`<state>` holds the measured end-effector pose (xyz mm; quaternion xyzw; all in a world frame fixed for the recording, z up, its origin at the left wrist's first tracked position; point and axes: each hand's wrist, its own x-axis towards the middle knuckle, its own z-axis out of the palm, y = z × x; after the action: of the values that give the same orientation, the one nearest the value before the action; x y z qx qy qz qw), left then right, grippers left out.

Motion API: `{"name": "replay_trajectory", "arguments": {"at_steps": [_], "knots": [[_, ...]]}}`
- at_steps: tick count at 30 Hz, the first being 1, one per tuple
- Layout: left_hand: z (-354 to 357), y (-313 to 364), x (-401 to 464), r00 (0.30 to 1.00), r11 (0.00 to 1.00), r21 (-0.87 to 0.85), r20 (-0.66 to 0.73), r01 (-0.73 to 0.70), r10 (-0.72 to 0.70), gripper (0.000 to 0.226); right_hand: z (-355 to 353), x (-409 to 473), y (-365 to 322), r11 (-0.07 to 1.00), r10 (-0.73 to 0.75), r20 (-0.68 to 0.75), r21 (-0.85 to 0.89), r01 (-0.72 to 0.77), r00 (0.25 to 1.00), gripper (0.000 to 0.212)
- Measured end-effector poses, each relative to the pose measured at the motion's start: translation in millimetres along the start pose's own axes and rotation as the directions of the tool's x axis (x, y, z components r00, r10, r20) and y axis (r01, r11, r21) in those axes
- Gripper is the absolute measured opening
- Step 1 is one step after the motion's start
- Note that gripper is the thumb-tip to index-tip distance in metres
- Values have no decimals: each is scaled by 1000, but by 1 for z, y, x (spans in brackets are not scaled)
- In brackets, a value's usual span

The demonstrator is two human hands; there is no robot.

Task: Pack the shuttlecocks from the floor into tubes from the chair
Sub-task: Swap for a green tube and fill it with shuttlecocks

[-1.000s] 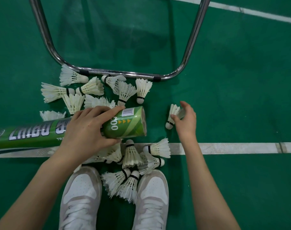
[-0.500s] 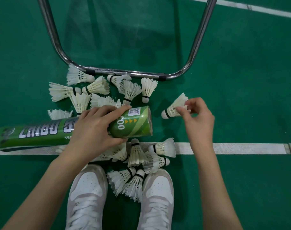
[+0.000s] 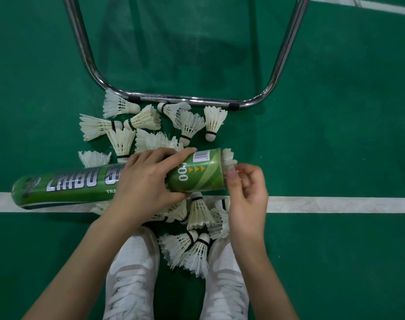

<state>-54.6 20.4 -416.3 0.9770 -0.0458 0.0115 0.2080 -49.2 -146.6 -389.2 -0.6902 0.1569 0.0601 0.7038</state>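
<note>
A: Court floor first: green sports surface w/ a white line running across, plus a chrome chair frame bent in a U at the top.

B: And the tube?

A: Green tube lies roughly level above the line; the left hand grips it round the middle, fingers wrapped over the top. Open end points right.

B: Right hand?

A: The right hand sits at the mouth, fingertips curled on the feathers of a shuttlecock that's most of the way in, cork end first prob. — the nose is hidden inside, so can't confirm.

B: Progress?

A: Early, judging by the pile. Approx. fifteen-plus loose shuttlecocks lie scattered btwn the chair frame and the white shoes. How many the tube already holds can't be told; it's opaque. No other tubes in view.
</note>
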Motion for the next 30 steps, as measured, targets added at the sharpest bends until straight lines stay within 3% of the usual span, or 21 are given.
{"name": "replay_trajectory", "arguments": {"at_steps": [4, 10, 16, 23, 30], "knots": [[-2, -1, 0, 1000, 1000, -22, -10, 14, -14, 88, 8, -10, 0, 997, -7, 80, 76, 1, 997, 9], [-2, 0, -2, 1000, 1000, -1, -20, -4, 4, 88, 9, -10, -1, 998, -6, 60, -65, 10, 998, 39], [-1, 0, -3, 1000, 1000, -1, -5, -5, 5, 89, 7, -6, -1, 994, -20, 70, -107, 27, 997, 38], [0, 1, -5, 1000, 1000, 10, -12, -12, 12, 90, 1, 2, -2, 997, 41, 316, -72, -19, 948, 24], [1, 2, -4, 1000, 1000, 9, -15, -20, 20, 90, -4, 4, -2, 998, 25, 337, -64, -3, 941, 23]]}}
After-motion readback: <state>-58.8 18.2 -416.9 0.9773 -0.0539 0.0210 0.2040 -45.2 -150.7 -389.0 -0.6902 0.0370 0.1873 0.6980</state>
